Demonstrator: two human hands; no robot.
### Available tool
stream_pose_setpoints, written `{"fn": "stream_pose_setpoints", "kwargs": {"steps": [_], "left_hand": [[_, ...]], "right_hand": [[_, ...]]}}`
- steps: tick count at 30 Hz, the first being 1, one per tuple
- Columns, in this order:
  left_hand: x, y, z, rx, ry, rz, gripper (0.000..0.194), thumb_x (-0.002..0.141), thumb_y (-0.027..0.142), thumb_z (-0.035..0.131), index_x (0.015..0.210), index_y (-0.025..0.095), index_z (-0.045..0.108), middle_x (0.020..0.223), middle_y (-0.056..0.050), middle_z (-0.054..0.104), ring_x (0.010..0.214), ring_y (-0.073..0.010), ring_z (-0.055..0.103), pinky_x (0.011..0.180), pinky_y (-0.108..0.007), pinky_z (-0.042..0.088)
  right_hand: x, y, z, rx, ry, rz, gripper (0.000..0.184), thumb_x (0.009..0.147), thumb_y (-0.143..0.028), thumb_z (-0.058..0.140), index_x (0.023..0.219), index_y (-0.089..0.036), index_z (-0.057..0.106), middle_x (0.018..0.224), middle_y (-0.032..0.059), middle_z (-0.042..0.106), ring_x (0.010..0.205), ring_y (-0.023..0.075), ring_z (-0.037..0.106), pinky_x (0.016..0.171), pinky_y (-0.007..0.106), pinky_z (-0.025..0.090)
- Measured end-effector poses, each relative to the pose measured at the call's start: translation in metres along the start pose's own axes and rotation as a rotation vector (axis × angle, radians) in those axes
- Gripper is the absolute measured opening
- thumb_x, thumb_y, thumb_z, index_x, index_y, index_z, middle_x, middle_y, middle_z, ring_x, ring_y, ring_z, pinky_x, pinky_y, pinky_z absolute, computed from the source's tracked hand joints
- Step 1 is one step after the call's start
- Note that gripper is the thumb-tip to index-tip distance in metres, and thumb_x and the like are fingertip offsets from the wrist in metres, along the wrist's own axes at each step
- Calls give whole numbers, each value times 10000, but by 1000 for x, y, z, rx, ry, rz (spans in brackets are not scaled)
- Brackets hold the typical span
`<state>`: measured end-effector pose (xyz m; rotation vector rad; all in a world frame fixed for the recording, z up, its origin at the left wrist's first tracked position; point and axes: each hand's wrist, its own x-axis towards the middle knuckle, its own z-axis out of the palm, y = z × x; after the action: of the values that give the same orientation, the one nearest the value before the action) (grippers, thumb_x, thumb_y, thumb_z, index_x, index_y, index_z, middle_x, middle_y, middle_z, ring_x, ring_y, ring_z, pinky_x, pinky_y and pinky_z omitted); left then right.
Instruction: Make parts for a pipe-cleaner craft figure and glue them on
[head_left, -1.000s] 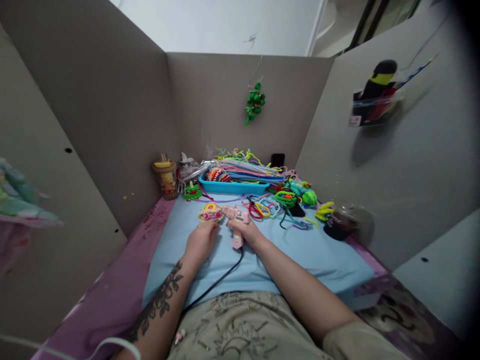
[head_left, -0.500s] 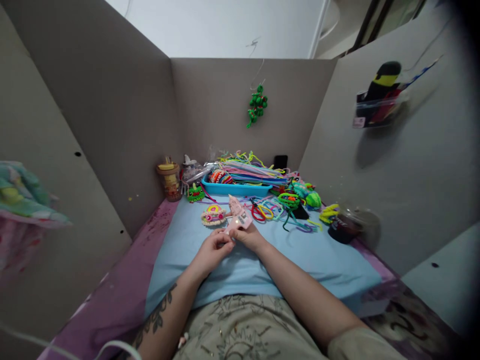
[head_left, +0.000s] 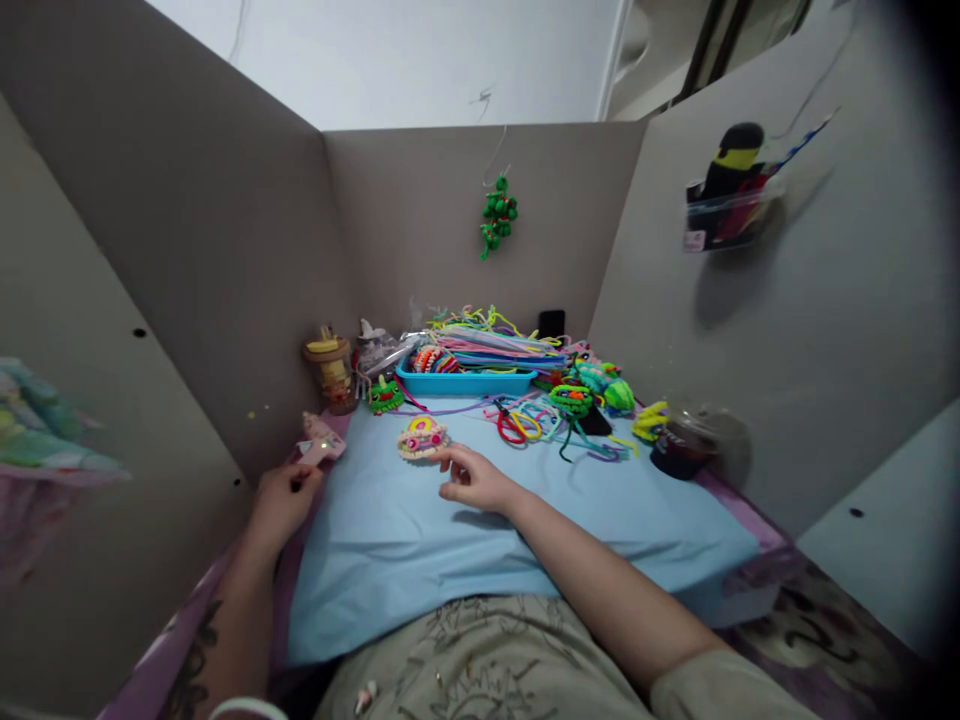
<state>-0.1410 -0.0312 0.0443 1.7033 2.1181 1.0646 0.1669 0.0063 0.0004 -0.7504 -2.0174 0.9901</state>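
My left hand (head_left: 281,498) is closed round the grip of a pink glue gun (head_left: 321,440) and holds it at the left edge of the blue cloth (head_left: 465,540), close to the cardboard wall. A small round craft piece (head_left: 423,438) of pink, yellow and white pipe cleaners lies on the cloth. My right hand (head_left: 474,480) hovers just right of the piece, fingers loosely apart, the forefinger tip almost touching it. It holds nothing.
A blue tray (head_left: 465,380) of coloured pipe cleaners stands at the back, with a jar (head_left: 330,368) to its left and loose pipe-cleaner shapes (head_left: 570,405) to its right. A dark lidded cup (head_left: 679,450) sits at the right. Cardboard walls (head_left: 187,250) enclose three sides.
The glue gun passed from my right hand to my left, which carried it left to the cloth's edge. My right hand moved up beside the craft piece.
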Motion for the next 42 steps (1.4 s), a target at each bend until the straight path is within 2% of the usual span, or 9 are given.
{"fn": "stream_pose_setpoints", "kwargs": {"steps": [7,10,13,14,16,18,23,31,42], "left_hand": [[16,-23,9,77,-95,16,220,637,374,529,625,196,658,652,-51,679,642,-227,617,565,-281,434],[12,-15,12,133,67,104,161,624,343,568,599,213,660,725,-69,681,761,-253,615,644,-314,449],[-5,13,22,-37,220,203,211,668,377,577,700,200,688,931,-99,669,947,-257,577,751,-326,449],[-12,26,28,-152,183,212,257,696,407,561,723,182,682,934,-101,664,930,-242,580,736,-309,453],[-26,54,45,-357,-76,194,328,732,462,550,796,165,674,846,-69,670,804,-202,593,673,-274,453],[-35,79,65,-509,-255,163,365,747,488,542,800,148,664,717,-36,650,688,-171,571,625,-255,436],[-35,107,106,-629,-360,206,320,753,440,564,773,136,658,707,-22,647,686,-153,556,650,-251,422],[-33,101,113,-534,-350,241,319,774,424,516,759,139,660,691,-18,638,668,-153,548,636,-250,412],[-41,90,119,-432,-298,221,328,765,400,512,669,137,683,641,-17,636,649,-158,555,605,-243,406]], "right_hand": [[-1,-1,0,-45,17,-35,370,705,-228,657,1069,-200,598,934,16,532,618,68,455,590,214,414],[-1,-2,1,-59,22,-44,356,694,-211,663,1046,-202,611,943,19,549,616,70,463,586,214,419],[-1,-5,2,-92,86,-71,260,702,-198,658,962,-197,642,879,12,565,603,79,461,578,219,420],[0,-7,3,-110,136,-93,202,719,-195,644,921,-195,652,841,12,568,609,88,469,585,226,422],[-1,-10,4,-149,258,-154,106,766,-197,607,857,-196,662,783,20,570,646,115,496,610,248,431],[-2,-13,4,-188,369,-219,97,806,-211,575,849,-206,662,781,36,579,694,140,520,632,268,443],[-6,-14,2,-285,483,-299,124,841,-230,550,901,-215,657,831,56,579,738,157,533,667,292,463],[-6,-14,1,-348,443,-303,122,860,-223,516,866,-207,637,818,56,567,804,174,544,757,318,459],[-6,-7,3,-567,242,-230,107,841,-122,483,849,-184,570,867,61,557,839,186,528,760,305,445]]}}
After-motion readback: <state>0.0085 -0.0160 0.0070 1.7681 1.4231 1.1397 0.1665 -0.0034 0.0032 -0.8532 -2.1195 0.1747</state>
